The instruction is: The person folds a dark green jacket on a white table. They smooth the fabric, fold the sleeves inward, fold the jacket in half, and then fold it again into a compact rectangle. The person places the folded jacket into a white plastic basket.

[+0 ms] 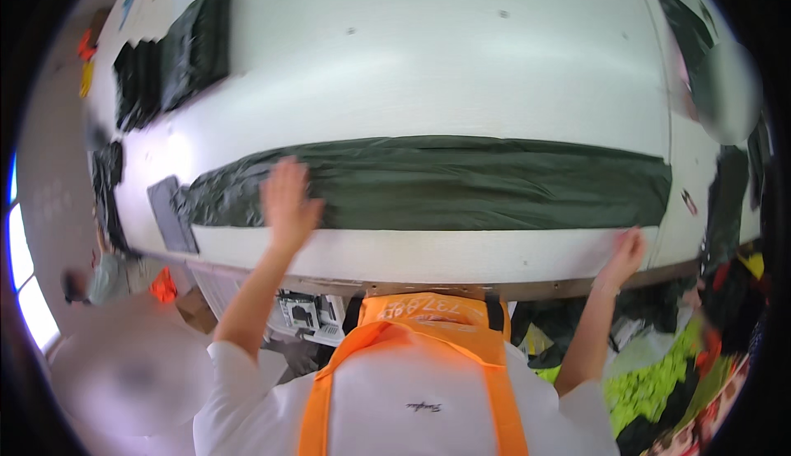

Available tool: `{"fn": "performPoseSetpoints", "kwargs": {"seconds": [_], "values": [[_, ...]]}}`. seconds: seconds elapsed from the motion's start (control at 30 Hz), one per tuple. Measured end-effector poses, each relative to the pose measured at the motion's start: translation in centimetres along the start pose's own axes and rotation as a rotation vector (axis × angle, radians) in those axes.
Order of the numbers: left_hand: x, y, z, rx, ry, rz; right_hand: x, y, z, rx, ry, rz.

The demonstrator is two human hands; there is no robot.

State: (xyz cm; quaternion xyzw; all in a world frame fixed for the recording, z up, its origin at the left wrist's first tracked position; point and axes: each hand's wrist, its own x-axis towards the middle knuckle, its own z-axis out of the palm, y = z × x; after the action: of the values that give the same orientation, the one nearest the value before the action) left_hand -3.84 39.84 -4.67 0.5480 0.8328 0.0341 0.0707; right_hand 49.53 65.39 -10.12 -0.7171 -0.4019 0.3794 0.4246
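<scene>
A long strip of thin, shiny dark green fabric [461, 184] lies folded across the table, parallel to its front edge, with wrinkles at its left end. My left hand [290, 205] rests on the left part of the strip, palm down with its fingers stretched out; it is slightly blurred. At the strip's front right corner, my right hand [624, 258] has its fingers curled together, the tips at the fabric's edge, seemingly pinching it. A flat grey piece [173, 213] pokes out beside the strip's left end.
Folded black bundles [198, 48] lie at the far left of the white table [428, 69]. Small snips [689, 201] lie on the right, near more dark green fabric [727, 201]. Bright yellow-green cloth [651, 382] is heaped below right. Another person [103, 279] is at the left.
</scene>
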Motion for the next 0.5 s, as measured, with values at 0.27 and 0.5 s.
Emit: {"fn": "performPoseSetpoints", "kwargs": {"seconds": [0.27,0.5], "values": [[3.4,8.0,3.1,-0.105,-0.019,0.163,-8.6,-2.0,9.0,0.399,-0.239,0.348],[5.0,14.5,5.5,-0.296,0.14,0.15,0.3,-16.1,10.7,0.54,0.204,-0.275]]}}
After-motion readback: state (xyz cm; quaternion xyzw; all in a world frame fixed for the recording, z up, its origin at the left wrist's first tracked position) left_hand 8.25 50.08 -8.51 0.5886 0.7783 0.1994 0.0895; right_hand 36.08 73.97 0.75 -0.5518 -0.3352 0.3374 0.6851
